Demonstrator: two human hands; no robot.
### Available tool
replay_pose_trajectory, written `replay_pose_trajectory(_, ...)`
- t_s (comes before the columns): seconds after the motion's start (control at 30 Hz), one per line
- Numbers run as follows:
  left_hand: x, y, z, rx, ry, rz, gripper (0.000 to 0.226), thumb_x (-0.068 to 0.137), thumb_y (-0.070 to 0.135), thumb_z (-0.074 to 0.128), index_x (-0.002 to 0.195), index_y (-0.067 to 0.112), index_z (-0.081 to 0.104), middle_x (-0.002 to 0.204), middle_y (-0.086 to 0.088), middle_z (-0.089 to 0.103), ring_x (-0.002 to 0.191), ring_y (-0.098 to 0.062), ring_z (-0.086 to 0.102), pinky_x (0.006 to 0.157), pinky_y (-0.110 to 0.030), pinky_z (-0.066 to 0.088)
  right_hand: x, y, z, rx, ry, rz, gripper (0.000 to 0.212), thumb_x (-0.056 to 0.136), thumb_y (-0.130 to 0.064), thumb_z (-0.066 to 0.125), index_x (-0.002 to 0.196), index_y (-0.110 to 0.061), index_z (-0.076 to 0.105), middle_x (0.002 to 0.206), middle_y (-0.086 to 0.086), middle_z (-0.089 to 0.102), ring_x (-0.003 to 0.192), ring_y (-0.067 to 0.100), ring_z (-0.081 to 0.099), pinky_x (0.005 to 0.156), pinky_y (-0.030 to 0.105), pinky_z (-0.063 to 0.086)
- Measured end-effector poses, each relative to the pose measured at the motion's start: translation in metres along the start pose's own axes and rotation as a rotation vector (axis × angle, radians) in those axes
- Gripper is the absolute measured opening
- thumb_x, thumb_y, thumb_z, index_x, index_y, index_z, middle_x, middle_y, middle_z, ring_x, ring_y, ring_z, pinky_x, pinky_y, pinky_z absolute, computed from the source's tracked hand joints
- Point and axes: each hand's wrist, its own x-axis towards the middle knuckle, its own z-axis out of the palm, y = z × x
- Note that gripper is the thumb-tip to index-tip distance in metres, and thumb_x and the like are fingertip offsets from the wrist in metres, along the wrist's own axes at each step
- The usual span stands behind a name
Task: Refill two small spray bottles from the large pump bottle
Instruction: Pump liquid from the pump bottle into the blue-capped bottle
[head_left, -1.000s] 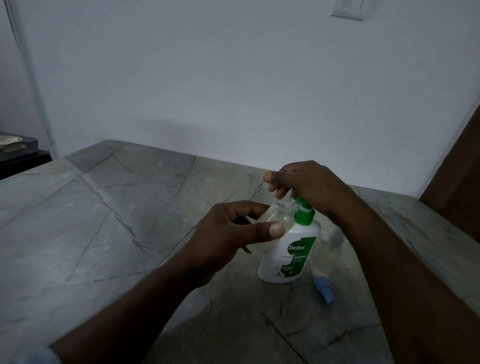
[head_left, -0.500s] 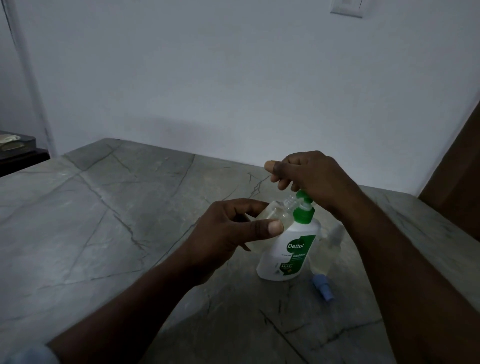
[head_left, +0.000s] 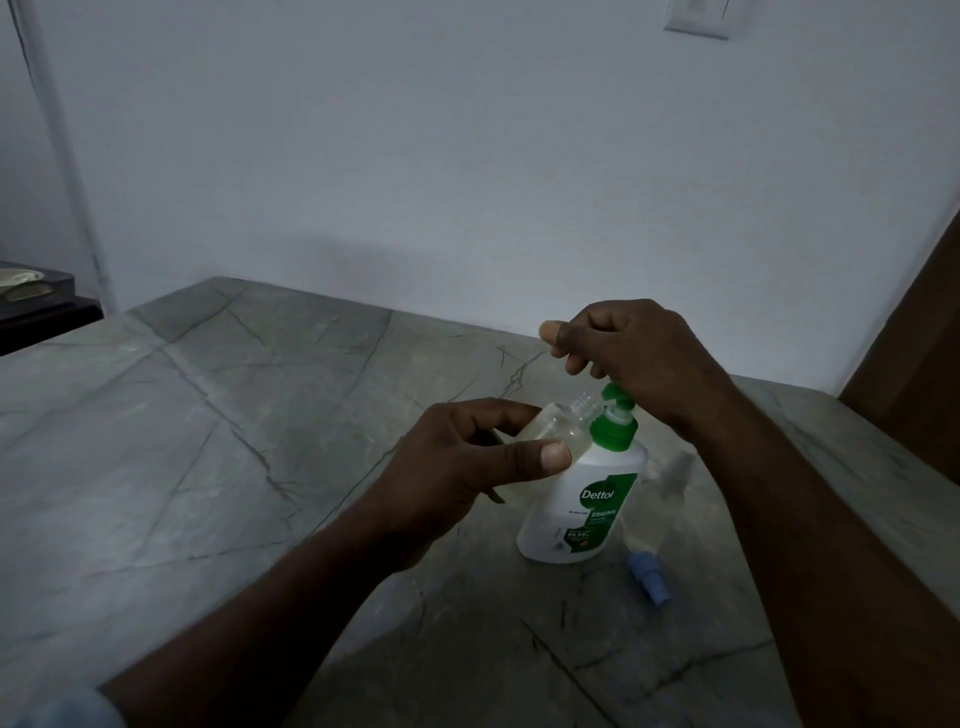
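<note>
My left hand grips a small clear spray bottle with pale liquid inside. The bottle is tilted, and its open threaded neck sits right at the nozzle of the green pump. That pump tops the large white Dettol pump bottle, which stands on the stone table. My right hand hovers on top of the pump head with its fingers curled and nothing in them. A second small clear bottle stands just right of the pump bottle, partly hidden by my right forearm.
A blue spray cap lies on the table in front of the second bottle. The white wall runs along the table's far edge. A dark shelf stands at the far left and a brown panel at the right.
My right hand has risen a little and the green pump head has come up with it. My left hand still keeps the small bottle at the nozzle.
</note>
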Motion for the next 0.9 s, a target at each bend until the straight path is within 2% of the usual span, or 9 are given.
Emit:
replay_pose_trajectory(0.1,0.000,0.000,0.000,-0.005,-0.004,0.001,0.044,0.068,0.048,0.082,0.105,0.025,0.080,0.106,-0.004,0.079,0.096,-0.040,0.071,0.088,-0.071,0.052,0.001,0.000,0.000,0.013,-0.001,-0.001,0.035,0.088,-0.059,0.067,0.083,-0.025,0.076,0.078,-0.010,0.075,0.063,-0.003,0.062,0.061,0.023,0.042)
replay_pose_trajectory(0.33,0.000,0.000,0.000,-0.009,0.011,0.002,0.047,0.066,0.048,0.082,0.105,0.021,0.081,0.104,-0.004,0.079,0.095,-0.042,0.070,0.086,-0.069,0.052,0.004,0.001,0.007,0.036,-0.144,0.077,0.029,0.088,-0.053,0.068,0.086,-0.026,0.078,0.081,-0.009,0.076,0.076,0.009,0.064,0.067,0.029,0.044)
replay_pose_trajectory(0.5,0.000,0.000,-0.001,0.008,0.009,-0.012,0.047,0.065,0.049,0.082,0.104,0.023,0.081,0.104,-0.002,0.079,0.089,-0.031,0.071,0.084,-0.065,0.054,0.003,0.001,0.009,0.046,-0.149,0.079,0.029,0.089,-0.052,0.068,0.088,-0.024,0.077,0.081,-0.009,0.075,0.073,0.007,0.063,0.066,0.028,0.042)
replay_pose_trajectory(0.77,0.000,-0.001,-0.001,0.033,-0.008,-0.002,0.045,0.068,0.051,0.080,0.106,0.026,0.080,0.108,0.002,0.078,0.089,-0.025,0.072,0.084,-0.063,0.055,0.001,0.001,0.001,0.028,0.007,-0.008,0.035,0.089,-0.057,0.066,0.085,-0.024,0.077,0.078,-0.009,0.076,0.070,0.003,0.065,0.063,0.025,0.044)
replay_pose_trajectory(0.9,0.000,-0.002,-0.001,0.031,-0.015,-0.006,0.045,0.068,0.050,0.081,0.105,0.025,0.080,0.106,-0.001,0.079,0.091,-0.031,0.072,0.085,-0.064,0.055,0.002,0.001,0.002,0.084,-0.087,0.039,0.030,0.088,-0.051,0.069,0.083,-0.024,0.077,0.077,-0.010,0.076,0.061,-0.005,0.062,0.064,0.025,0.042)
